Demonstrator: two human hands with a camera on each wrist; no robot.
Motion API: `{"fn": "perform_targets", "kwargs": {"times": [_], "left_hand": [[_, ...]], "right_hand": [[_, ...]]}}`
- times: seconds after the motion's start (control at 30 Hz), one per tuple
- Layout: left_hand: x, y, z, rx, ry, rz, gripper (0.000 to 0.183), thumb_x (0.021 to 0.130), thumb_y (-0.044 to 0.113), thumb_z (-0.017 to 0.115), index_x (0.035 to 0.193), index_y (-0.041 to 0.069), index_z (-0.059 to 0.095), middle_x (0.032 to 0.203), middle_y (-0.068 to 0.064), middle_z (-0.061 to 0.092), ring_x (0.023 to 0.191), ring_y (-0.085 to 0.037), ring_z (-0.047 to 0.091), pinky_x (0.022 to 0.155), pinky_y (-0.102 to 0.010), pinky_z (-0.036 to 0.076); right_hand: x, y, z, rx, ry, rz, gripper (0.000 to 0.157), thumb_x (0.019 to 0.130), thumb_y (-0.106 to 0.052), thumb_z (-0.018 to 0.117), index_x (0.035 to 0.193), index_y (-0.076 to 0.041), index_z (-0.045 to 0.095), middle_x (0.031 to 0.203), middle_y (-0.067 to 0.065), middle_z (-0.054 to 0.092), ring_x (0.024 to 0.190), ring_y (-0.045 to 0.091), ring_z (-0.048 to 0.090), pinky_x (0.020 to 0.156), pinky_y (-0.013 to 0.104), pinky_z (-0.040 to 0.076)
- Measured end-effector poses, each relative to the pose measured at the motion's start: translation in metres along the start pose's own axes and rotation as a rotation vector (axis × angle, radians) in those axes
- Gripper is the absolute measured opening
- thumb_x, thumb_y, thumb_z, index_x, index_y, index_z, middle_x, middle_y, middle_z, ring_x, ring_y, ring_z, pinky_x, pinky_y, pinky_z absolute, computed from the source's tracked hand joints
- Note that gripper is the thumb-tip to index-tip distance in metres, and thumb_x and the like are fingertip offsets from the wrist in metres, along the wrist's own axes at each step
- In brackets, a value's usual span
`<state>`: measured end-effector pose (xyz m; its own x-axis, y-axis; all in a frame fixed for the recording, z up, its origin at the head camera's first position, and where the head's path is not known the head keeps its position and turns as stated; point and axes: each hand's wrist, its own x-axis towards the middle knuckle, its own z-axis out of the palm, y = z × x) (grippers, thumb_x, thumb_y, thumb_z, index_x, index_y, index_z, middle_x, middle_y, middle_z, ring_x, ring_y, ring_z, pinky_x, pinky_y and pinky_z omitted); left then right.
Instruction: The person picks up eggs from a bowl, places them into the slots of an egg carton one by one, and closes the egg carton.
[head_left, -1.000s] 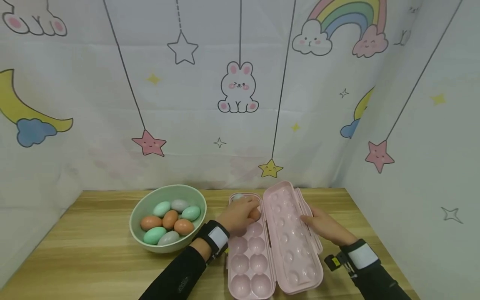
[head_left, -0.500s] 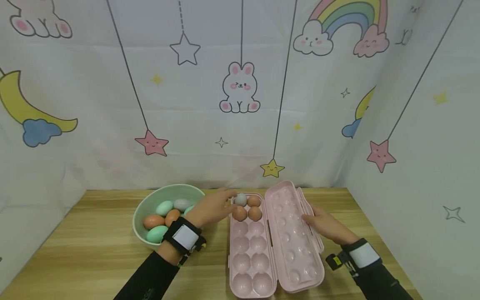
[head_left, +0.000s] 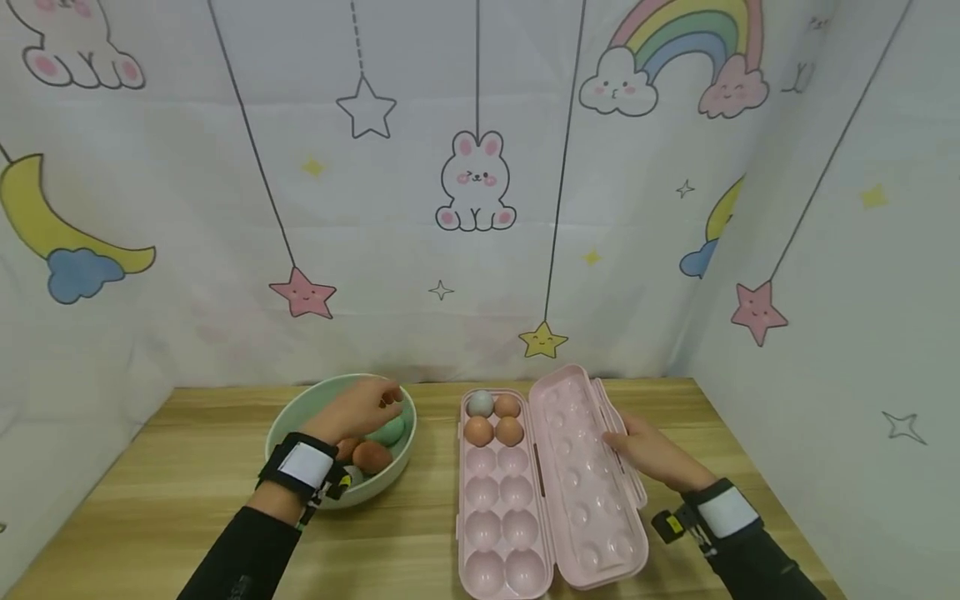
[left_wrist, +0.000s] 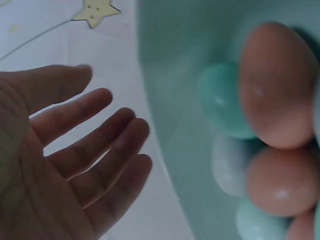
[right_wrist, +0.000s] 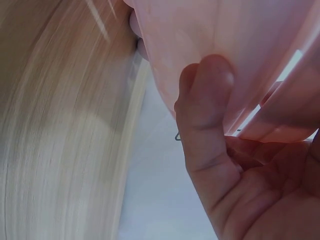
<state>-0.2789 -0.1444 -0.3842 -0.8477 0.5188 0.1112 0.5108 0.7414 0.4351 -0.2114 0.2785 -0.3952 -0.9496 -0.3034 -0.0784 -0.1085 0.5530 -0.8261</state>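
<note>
My left hand point(head_left: 356, 410) hovers over the pale green bowl point(head_left: 283, 427), holding nothing; in the left wrist view its fingers point(left_wrist: 107, 172) are loosely spread, apart from the eggs. Brown eggs point(head_left: 371, 457), a green egg point(head_left: 390, 431) and a grey one show in the bowl, others being hidden under the hand. On the right lies an unfolded pink egg carton point(head_left: 498, 461). Three brown eggs point(head_left: 478, 431) and a pale grey-blue egg point(head_left: 481, 403) fill its far two rows. My right hand point(head_left: 660, 454) grips the outer edge of the carton lid point(head_left: 588, 492), thumb on the inner side.
Both containers stand on a wood-grain table point(head_left: 187, 492), the bowl left of the carton with a strip of tabletop between. A white printed cloth point(head_left: 390, 333) hangs behind the table and along the right side.
My left hand has left the carton's far end, where an egg was under its fingers, and swung left over the bowl. My right hand keeps its hold on the lid.
</note>
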Motion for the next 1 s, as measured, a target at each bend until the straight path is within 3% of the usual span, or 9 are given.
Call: {"fn": "perform_targets", "kwargs": {"times": [0.17,0.37,0.53,0.8,1.0], "left_hand": [[-0.007,-0.012,-0.007,0.020,-0.120,-0.011,0.021,0.086,0.007,0.062,0.105,-0.002,0.065,0.100,-0.015,0.063,0.096,-0.035,0.060,0.081,-0.046,0.046],[-0.002,-0.022,-0.014,0.068,-0.261,-0.100,0.031,0.084,0.008,0.063,0.114,0.001,0.063,0.107,-0.018,0.062,0.099,-0.032,0.058,0.084,-0.046,0.045],[0.008,-0.025,-0.013,0.083,-0.288,-0.126,0.032,0.083,0.009,0.065,0.114,0.001,0.063,0.107,-0.018,0.062,0.097,-0.029,0.059,0.083,-0.044,0.046],[0.018,-0.018,0.001,0.124,-0.359,-0.180,0.035,0.078,0.012,0.073,0.111,0.000,0.067,0.100,-0.010,0.064,0.081,-0.020,0.055,0.073,-0.037,0.048],[0.022,-0.014,0.014,0.130,-0.362,-0.189,0.028,0.071,0.005,0.073,0.098,0.005,0.069,0.088,-0.004,0.061,0.076,-0.019,0.049,0.069,-0.034,0.043]], "right_hand": [[0.001,-0.002,0.000,-0.010,0.006,0.007,0.055,0.101,-0.011,0.039,0.149,0.008,0.022,0.141,0.030,0.039,0.119,0.038,0.050,0.090,0.047,0.045],[0.002,-0.004,0.000,-0.002,0.010,0.008,0.055,0.100,-0.010,0.039,0.149,0.009,0.022,0.141,0.030,0.039,0.119,0.038,0.050,0.089,0.046,0.046],[0.001,-0.003,0.001,0.000,0.001,0.003,0.055,0.101,-0.010,0.039,0.149,0.009,0.021,0.142,0.031,0.037,0.120,0.039,0.048,0.090,0.047,0.045],[0.001,-0.003,0.002,-0.027,0.006,0.026,0.056,0.101,-0.012,0.039,0.151,0.006,0.020,0.142,0.028,0.038,0.119,0.037,0.050,0.091,0.048,0.045],[0.001,-0.003,0.002,-0.031,0.009,0.028,0.056,0.101,-0.011,0.039,0.150,0.007,0.021,0.141,0.028,0.040,0.117,0.036,0.052,0.089,0.047,0.046]]}}
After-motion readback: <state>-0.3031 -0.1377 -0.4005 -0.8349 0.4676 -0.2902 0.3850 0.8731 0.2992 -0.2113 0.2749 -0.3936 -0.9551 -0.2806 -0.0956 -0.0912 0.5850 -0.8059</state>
